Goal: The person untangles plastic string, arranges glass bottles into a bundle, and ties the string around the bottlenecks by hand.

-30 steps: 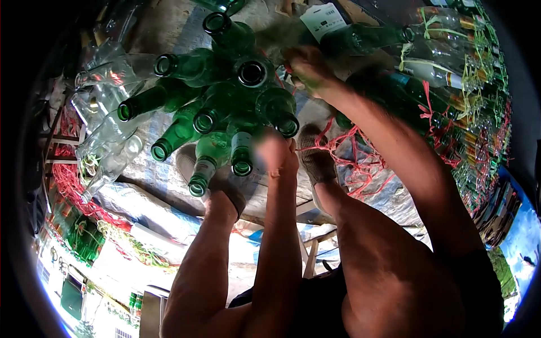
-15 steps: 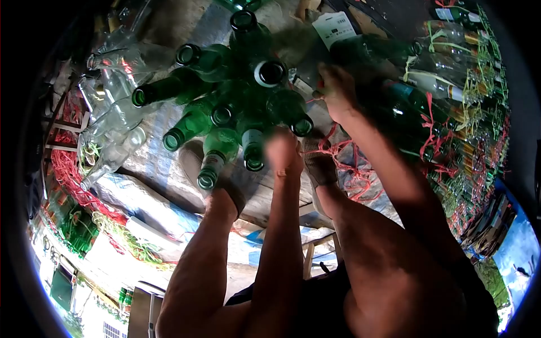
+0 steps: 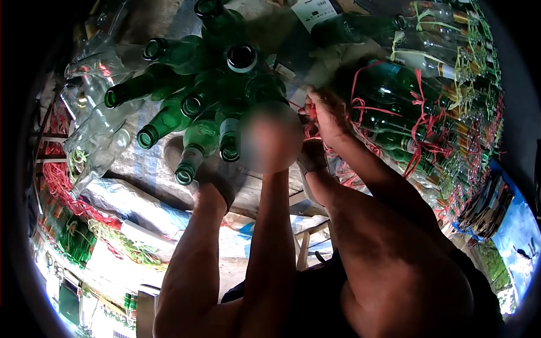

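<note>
A cluster of green glass bottles (image 3: 197, 135) stands in front of me, necks fanning outward and mouths toward me. My left hand (image 3: 270, 141) is at the near right side of the cluster, in front of a bottle there. A blur covers it, so its fingers do not show. To the right of the bottles, my right hand (image 3: 328, 115) is closed, with red plastic twine (image 3: 311, 129) in its fingers. A strand of the twine runs toward the bottles; more lies in loops near my right foot.
Clear glass bottles (image 3: 98, 127) lie at the left. On the right is a large stack of bottles tied with twine (image 3: 417, 101). A printed card (image 3: 313, 12) lies at the back. Red twine (image 3: 59, 174) is heaped at far left, and folded cardboard (image 3: 486, 211) sits at far right.
The view has shifted, so the bottles appear farther left and higher. My right hand has moved nearer to me relative to the bottles. My left hand stays beside the cluster.
</note>
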Demonstrator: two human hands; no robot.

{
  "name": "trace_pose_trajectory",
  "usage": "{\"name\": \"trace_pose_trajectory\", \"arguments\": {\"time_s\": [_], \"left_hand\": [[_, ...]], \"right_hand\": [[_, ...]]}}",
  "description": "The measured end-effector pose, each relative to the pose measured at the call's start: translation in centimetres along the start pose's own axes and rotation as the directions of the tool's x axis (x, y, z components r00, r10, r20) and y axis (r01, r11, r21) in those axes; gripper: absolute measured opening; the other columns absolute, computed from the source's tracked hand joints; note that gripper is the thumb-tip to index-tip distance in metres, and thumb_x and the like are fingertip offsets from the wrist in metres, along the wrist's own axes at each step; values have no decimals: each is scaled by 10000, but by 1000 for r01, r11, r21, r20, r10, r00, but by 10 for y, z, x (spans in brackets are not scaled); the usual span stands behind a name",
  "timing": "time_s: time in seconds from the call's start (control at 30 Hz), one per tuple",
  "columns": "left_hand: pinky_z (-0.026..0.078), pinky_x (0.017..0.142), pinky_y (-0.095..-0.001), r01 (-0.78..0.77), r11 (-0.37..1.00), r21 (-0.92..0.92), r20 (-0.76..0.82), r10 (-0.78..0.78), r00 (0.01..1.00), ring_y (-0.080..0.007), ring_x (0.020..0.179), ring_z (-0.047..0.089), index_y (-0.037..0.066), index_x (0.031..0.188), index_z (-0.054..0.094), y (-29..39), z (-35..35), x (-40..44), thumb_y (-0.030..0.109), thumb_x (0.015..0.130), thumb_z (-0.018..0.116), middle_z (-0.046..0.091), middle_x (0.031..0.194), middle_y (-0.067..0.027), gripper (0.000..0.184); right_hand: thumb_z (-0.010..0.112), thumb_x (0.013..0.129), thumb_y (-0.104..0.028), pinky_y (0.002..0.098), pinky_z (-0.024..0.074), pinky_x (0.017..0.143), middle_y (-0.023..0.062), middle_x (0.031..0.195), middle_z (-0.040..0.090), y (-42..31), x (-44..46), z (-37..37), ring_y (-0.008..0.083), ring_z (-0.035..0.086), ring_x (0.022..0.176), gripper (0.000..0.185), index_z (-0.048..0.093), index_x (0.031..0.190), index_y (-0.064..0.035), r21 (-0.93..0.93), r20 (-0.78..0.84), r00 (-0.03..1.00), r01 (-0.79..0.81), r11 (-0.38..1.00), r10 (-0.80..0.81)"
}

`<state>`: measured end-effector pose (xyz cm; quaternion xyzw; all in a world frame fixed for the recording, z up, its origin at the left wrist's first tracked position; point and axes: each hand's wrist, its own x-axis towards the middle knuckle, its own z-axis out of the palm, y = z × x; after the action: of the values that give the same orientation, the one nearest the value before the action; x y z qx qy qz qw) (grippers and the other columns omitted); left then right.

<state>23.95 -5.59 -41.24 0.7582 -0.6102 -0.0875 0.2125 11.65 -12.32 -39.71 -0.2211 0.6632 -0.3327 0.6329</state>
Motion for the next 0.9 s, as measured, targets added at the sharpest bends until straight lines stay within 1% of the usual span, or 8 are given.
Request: {"name": "trace_pose_trajectory", "arguments": {"time_s": [0.2,0.27,0.37,0.47,0.6,0.7,0.8,0.9], "left_hand": [[493,639,-400,-36,999,4,46,36,998,-300,740,608,55,938,617,1,2,-1,34,822,604,621,846,-133,119],[493,642,-399,-129,991,40,-112,133,985,-303,746,609,62,916,614,6,0,-6,39,821,607,619,845,-133,98],[497,656,-390,-99,995,23,53,97,994,-300,765,612,62,916,617,15,-25,4,49,824,618,625,865,-136,93],[502,673,-383,-41,994,-102,-2,41,999,-297,782,614,60,919,619,11,-14,-3,50,827,630,630,885,-136,93],[506,687,-376,-28,993,-113,-37,24,999,-292,799,618,57,921,620,10,-13,-4,20,822,633,629,889,-134,106],[512,680,-367,41,991,-127,-3,-42,999,-287,794,625,56,934,625,10,-13,-4,12,828,638,636,900,-133,116],[514,639,-363,39,998,-49,39,-38,999,-286,755,632,58,945,636,11,-25,0,35,850,651,648,894,-133,99],[505,578,-372,12,1000,-13,-5,-12,1000,-286,688,630,65,944,647,9,-29,6,69,876,660,654,854,-130,70]], "right_hand": [[745,894,-236,283,465,589,30,713,633,1,-10,0,113,571,600,254,634,799,-28,-327,47,981,194,925,-189],[753,889,-249,288,457,580,15,712,625,-2,-9,-3,107,559,609,259,636,809,-32,-371,92,979,201,907,-179],[740,886,-229,319,482,577,49,730,643,-5,-3,-5,161,602,612,234,620,849,-32,-497,264,949,287,819,-172],[728,888,-108,305,488,645,76,771,636,-4,3,1,197,619,695,148,614,950,-37,-590,498,743,668,453,-447],[654,871,-28,369,491,609,138,782,627,-15,9,7,281,637,676,113,580,955,-43,-613,646,672,739,279,-361],[636,894,-152,464,544,691,194,844,690,-24,6,15,411,674,759,129,673,970,-54,-644,648,676,732,220,-350],[625,909,-198,481,537,676,195,827,692,-36,14,14,409,673,750,165,709,957,-64,-637,735,651,759,134,-190],[607,864,-142,474,492,612,203,742,625,-41,22,17,397,639,687,110,642,812,-52,-623,755,609,782,23,-242]]}}
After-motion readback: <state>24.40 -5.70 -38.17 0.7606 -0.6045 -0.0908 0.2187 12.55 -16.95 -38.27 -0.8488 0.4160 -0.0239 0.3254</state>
